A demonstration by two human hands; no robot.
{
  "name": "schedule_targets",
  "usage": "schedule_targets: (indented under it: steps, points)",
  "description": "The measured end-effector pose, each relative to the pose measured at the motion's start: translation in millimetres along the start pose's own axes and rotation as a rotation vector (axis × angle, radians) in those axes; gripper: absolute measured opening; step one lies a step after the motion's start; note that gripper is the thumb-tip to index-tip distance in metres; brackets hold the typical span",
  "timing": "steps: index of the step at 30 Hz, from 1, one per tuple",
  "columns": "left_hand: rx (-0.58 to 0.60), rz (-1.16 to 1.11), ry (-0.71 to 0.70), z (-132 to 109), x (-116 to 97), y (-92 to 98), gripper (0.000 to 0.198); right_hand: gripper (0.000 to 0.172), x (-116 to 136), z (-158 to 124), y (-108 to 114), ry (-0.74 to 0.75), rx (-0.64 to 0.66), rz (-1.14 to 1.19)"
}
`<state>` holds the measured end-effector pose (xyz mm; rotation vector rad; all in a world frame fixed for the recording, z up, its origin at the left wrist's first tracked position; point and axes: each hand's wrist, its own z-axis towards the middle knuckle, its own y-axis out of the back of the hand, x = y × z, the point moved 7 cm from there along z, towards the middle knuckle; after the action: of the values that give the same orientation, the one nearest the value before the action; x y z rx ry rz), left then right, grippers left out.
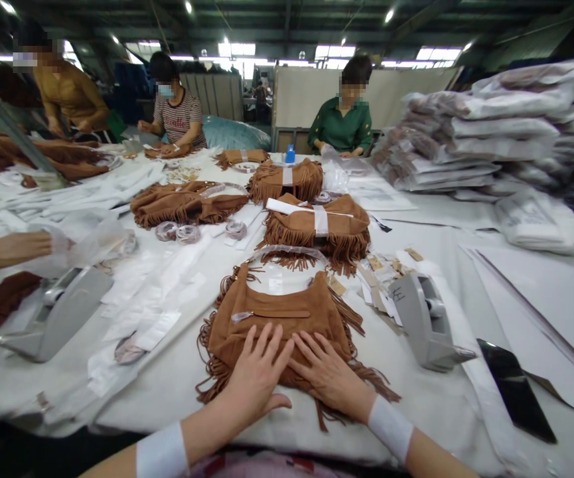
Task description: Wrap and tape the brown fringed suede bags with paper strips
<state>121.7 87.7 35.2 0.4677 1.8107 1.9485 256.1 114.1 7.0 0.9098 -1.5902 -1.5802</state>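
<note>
A brown suede handbag (pixel 287 325) with fringe down both sides lies flat right in front of me. Its zip pull is wrapped in clear plastic, and the strap at the top is wrapped in pale material. My left hand (pixel 261 365) rests on the bag's lower front, fingers spread. Beside it, my right hand (pixel 329 372) lies flat on the lower right of the same bag. The fingertips of both hands are close together below the zip. White bands circle both wrists.
Grey tape dispensers stand left (pixel 60 312) and right (pixel 426 322); a black phone (pixel 515 392) lies at right. More fringed bags (pixel 316 229) sit beyond mine. Plastic-wrapped packages (pixel 505 133) are piled at right. A co-worker's hand (pixel 12 255) reaches in from the left; several people work opposite.
</note>
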Motion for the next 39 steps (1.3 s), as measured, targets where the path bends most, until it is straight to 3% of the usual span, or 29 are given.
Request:
schedule_targets:
  steps: [3, 6, 13, 18, 21, 25, 27, 31, 33, 37, 39]
  points:
    - [-0.019, 0.037, -0.082, 6.3, 7.8, -41.6, 0.088, 0.069, -3.4, -1.2, 3.2, 0.001, 0.005, 0.025]
    - [-0.001, 0.040, -0.135, 1.2, 15.7, -62.5, 0.082, 0.058, -4.6, -4.6, 8.1, 0.055, 0.007, 0.016]
    - [0.017, -0.008, -0.166, -2.6, 17.3, -52.3, 0.073, 0.062, -18.5, -32.0, 5.8, 0.123, -0.008, -0.059]
    - [0.013, -0.031, -0.162, -2.6, 18.2, -56.0, 0.064, 0.066, -25.7, -67.5, 8.0, 0.019, -0.030, -0.089]
    - [-0.002, -0.047, -0.175, -3.3, 18.5, -57.0, 0.061, 0.069, -2.1, -76.4, 27.4, -0.102, -0.057, -0.060]
    - [-0.012, -0.043, -0.176, -4.0, 19.4, -56.2, 0.060, 0.068, 51.7, -77.1, 38.9, -0.007, -0.072, -0.027]
    - [-0.013, -0.034, -0.172, -4.1, 19.7, -55.8, 0.060, 0.061, 58.7, -83.6, 32.9, -0.014, -0.128, -0.070]
    - [-0.022, -0.042, -0.169, -4.4, 19.4, -54.8, 0.059, 0.042, 35.4, -105.6, 25.2, -0.318, -0.408, -0.172]
    - [-0.025, -0.054, -0.171, -4.5, 18.8, -54.3, 0.058, 0.043, 35.6, -100.5, 21.8, -0.413, -0.454, -0.122]
    - [-0.027, -0.064, -0.167, -5.5, 17.8, -52.5, 0.058, 0.069, 56.8, -49.9, 12.7, -0.519, -0.371, -0.017]
    - [-0.023, -0.071, -0.156, -6.2, 17.9, -51.4, 0.058, 0.070, 57.4, -30.0, 5.4, -0.572, -0.316, -0.010]
